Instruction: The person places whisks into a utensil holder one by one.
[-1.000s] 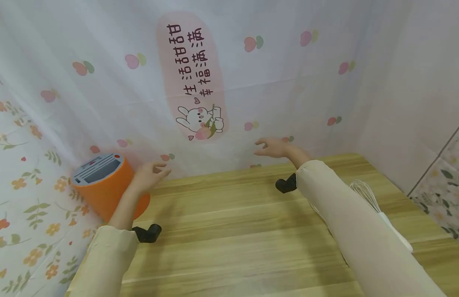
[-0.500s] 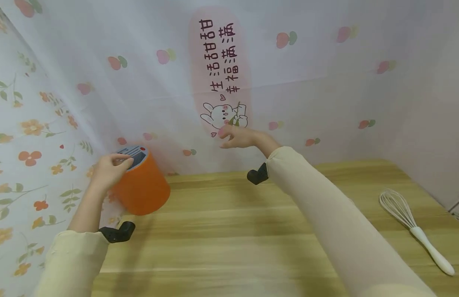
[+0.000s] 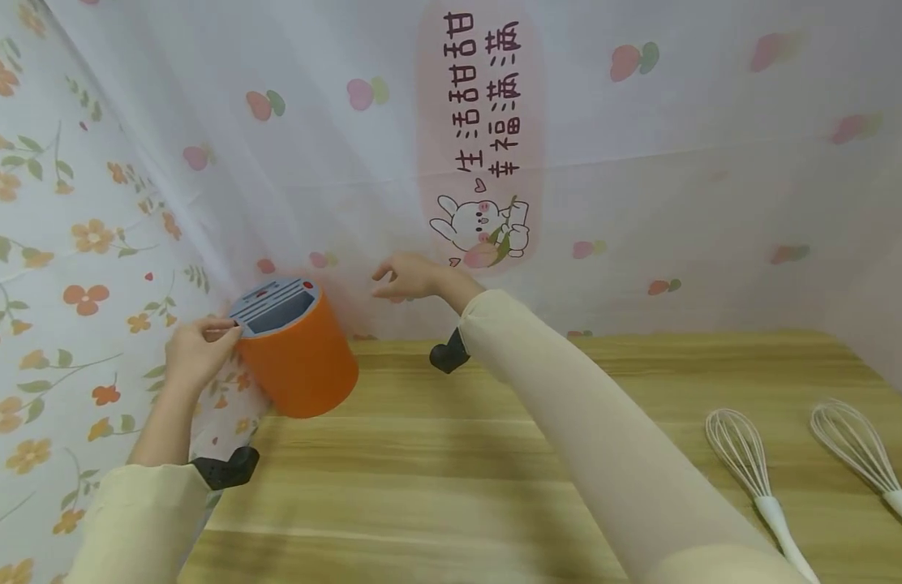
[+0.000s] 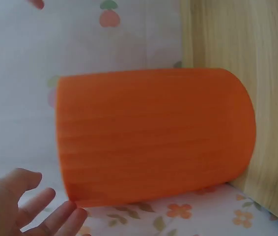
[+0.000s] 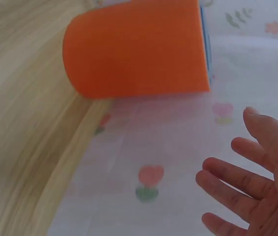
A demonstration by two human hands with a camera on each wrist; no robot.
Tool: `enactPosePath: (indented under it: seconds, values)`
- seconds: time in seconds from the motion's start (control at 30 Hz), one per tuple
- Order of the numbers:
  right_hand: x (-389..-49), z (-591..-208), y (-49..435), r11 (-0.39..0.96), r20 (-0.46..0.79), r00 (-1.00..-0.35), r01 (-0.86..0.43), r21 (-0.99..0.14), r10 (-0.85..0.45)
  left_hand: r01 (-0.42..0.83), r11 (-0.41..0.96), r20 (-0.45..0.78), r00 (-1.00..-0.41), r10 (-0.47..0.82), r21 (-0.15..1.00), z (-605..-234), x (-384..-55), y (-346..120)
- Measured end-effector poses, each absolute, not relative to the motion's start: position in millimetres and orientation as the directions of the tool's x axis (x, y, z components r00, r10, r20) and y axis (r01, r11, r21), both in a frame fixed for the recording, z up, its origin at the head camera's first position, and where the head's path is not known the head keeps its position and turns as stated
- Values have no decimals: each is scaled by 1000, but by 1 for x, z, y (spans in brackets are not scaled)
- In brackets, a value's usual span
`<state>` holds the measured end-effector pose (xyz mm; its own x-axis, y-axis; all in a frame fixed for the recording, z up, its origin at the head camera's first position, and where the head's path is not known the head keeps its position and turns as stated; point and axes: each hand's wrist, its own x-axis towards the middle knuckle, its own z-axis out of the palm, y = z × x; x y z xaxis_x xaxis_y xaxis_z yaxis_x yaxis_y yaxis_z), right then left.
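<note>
An orange cylindrical knife block [image 3: 305,365] stands at the back left of the table, with slots in its grey top [image 3: 276,307]. My left hand [image 3: 197,350] is at the left side of its upper rim, fingers loosely bent; whether the fingertips touch it I cannot tell. In the left wrist view that hand [image 4: 31,211] has its fingers spread beside the rim of the orange block [image 4: 153,137]. To the right of the block, and apart from it, hovers my right hand [image 3: 413,276]. The right wrist view shows its relaxed fingers [image 5: 232,191] holding nothing.
Two whisks with white handles lie at the right of the wooden table [image 3: 393,487]: a nearer one [image 3: 743,454] and one farther right [image 3: 856,446]. A printed cloth [image 3: 641,195] hangs behind the table, and a flowered cloth [image 3: 71,341] covers the left side.
The view has turned left, bringing both whisks into clear sight. Both hands have moved towards the knife block, the left to its left rim and the right to near its right side.
</note>
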<state>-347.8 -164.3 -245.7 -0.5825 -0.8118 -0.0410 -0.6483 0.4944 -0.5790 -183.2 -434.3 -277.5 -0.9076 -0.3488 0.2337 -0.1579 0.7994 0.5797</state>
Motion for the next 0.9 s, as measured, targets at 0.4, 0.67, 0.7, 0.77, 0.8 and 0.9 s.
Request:
enactPosePath:
  seconds: [0.4,0.67,0.7,0.77,0.8,0.9]
  values:
    - [-322,-257,-215,436,56,-552,-714,-548,-832,-164,740,284,-852,-440,653,-292,-166,-429]
    - [-301,-272,-235,509,99,-627,-705,-494,-773,-156,682,242,-859,-450,715,-289,-155,-420]
    - [-299,-275,-237,520,109,-644,-696,-496,-757,-153,675,234,-864,-447,722,-289,-155,-418]
    - [-297,-279,-238,537,131,-677,-673,-508,-724,-148,664,225,-869,-441,733,-288,-155,-415]
    - [-296,-281,-239,546,144,-694,-662,-514,-705,-147,659,218,-872,-438,737,-288,-155,-414]
    - [-295,-285,-238,559,176,-744,-615,-556,-644,-144,644,212,-872,-442,752,-288,-156,-411]
